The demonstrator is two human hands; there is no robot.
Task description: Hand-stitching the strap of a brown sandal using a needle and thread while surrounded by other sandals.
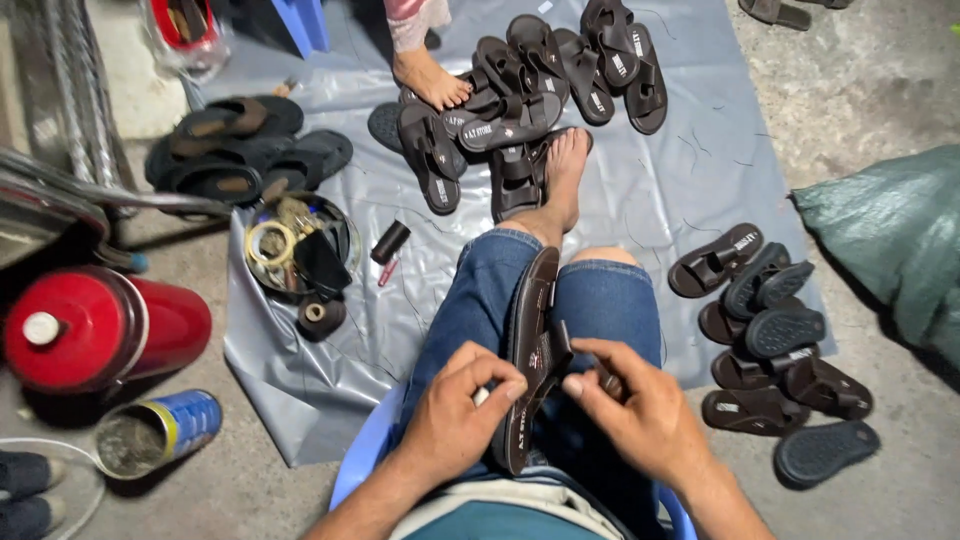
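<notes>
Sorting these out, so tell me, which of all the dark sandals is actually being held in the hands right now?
The brown sandal standing on edge between the knees, gripped by the left hand and right hand. All others lie on the sheet or floor.

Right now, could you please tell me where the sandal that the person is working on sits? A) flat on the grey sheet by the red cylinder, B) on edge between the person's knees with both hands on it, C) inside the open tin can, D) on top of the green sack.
B: the dark brown sandal stands on edge between the knees, with the left hand and the right hand on it.
</notes>
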